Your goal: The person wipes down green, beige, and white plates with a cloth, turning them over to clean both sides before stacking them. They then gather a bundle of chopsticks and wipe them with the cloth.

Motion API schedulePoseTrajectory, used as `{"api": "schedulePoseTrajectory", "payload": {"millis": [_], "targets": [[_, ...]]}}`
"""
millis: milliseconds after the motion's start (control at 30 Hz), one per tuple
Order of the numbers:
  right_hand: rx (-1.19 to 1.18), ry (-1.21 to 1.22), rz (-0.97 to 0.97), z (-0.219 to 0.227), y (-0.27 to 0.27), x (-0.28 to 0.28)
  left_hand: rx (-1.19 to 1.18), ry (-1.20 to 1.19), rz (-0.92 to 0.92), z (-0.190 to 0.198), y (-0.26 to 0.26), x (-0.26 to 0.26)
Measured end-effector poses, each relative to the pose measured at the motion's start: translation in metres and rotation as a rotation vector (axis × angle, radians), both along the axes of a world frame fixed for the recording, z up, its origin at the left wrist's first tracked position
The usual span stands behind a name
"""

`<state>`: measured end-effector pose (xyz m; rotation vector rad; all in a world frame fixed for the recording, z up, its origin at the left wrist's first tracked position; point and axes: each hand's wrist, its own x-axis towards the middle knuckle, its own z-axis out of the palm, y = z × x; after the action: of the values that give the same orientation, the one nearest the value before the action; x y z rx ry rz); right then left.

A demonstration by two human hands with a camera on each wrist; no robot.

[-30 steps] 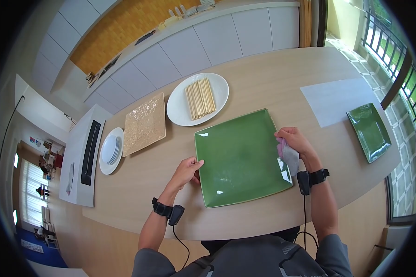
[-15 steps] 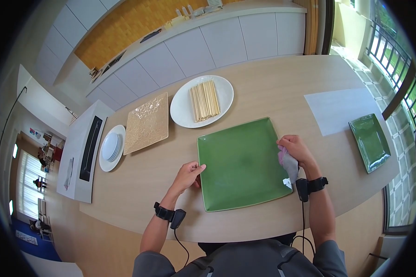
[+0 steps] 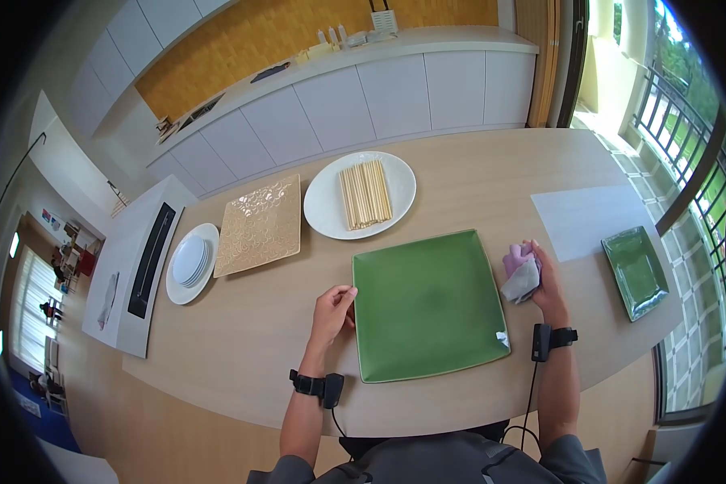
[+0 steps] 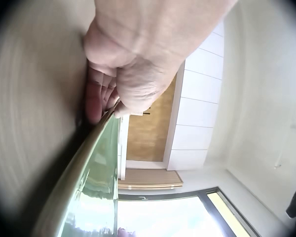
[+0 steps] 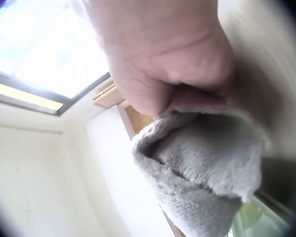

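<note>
A large square green plate lies in front of me on the table. My left hand pinches its left rim. In the left wrist view, the thumb lies over the rim of the green plate and the fingers curl beneath it. Just off the plate's right side, my right hand holds a bunched cloth, part pink and part grey. Close up in the right wrist view, the cloth shows a fluffy grey fold that hides most of the fingers.
Beyond the plate, an oval white plate bears a bundle of pale sticks. To its left stand a tan embossed square plate and stacked white dishes. A white sheet and a small green dish lie at right.
My right hand has moved off the green plate's right edge with the cloth, outward to the right, and turned. The left hand keeps its hold on the left rim. The head view has tilted up.
</note>
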<state>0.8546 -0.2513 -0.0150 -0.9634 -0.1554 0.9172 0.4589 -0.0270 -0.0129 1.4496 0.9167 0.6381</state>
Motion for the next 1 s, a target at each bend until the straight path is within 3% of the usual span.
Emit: {"api": "schedulePoseTrajectory", "payload": {"millis": [67, 267, 400, 567, 767, 833, 1000], "targets": [[0.156, 0.033, -0.053, -0.003, -0.001, 0.000, -0.001, -0.022, 0.009, -0.001, -0.002, -0.001], [0.135, -0.128, 0.040, 0.001, -0.008, -0.012, -0.021, -0.033, -0.009, 0.000, -0.002, -0.002], [0.111, -0.132, -0.061, 0.012, -0.007, -0.024, -0.049, -0.012, -0.034, -0.001, -0.001, -0.006], [0.177, -0.148, -0.040, -0.009, -0.008, -0.010, -0.077, 0.002, -0.029, -0.001, -0.001, -0.006], [0.190, -0.150, -0.039, -0.003, -0.007, -0.016, -0.026, -0.006, 0.023, -0.002, -0.004, -0.002], [0.194, -0.162, -0.035, -0.003, -0.007, -0.014, 0.177, 0.141, 0.097, -0.007, 0.002, 0.006], [0.143, -0.132, -0.027, -0.006, -0.009, -0.010, 0.145, 0.137, 0.085, -0.012, 0.009, 0.012]]}}
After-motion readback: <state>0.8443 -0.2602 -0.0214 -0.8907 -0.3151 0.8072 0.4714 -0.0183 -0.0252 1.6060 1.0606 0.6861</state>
